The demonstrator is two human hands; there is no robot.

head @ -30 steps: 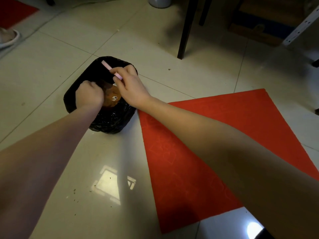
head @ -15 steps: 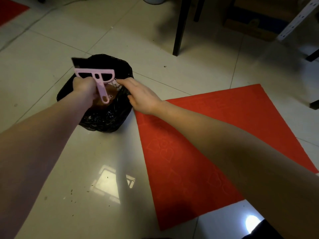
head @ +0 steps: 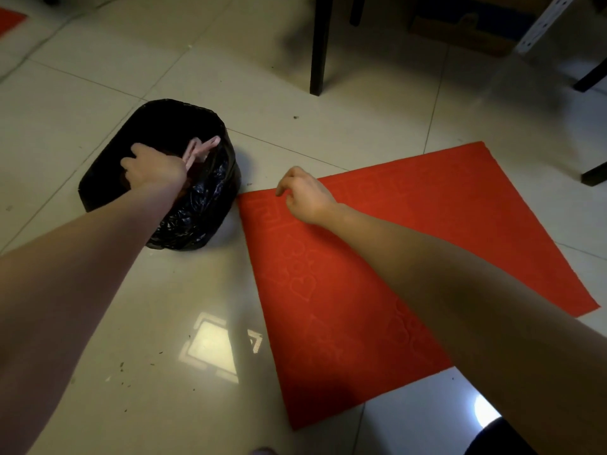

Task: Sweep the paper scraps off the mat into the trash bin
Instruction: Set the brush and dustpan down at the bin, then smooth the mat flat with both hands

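A trash bin [head: 210, 205] lined with a crinkled black bag stands on the tiled floor, just left of a red embossed mat [head: 410, 257]. My left hand [head: 152, 167] is over the bin's mouth and grips a pink hand brush [head: 200, 149], whose pink handle sticks out to the right of my knuckles. My right hand [head: 303, 197] hovers over the mat's near-left corner, beside the bin, with its fingers loosely curled and nothing in them. No paper scraps show on the mat. The bin's inside is dark and mostly hidden.
A black furniture leg [head: 320, 44] stands on the tiles behind the bin and mat. Another dark leg [head: 594, 172] sits at the right edge. A cardboard box [head: 466, 31] lies at the back right. Small dark specks dot the floor [head: 131, 376] near me.
My right hand has drawn back from the bin's rim to the mat's corner. My left hand has lowered and turned the pink brush into the bin's mouth.
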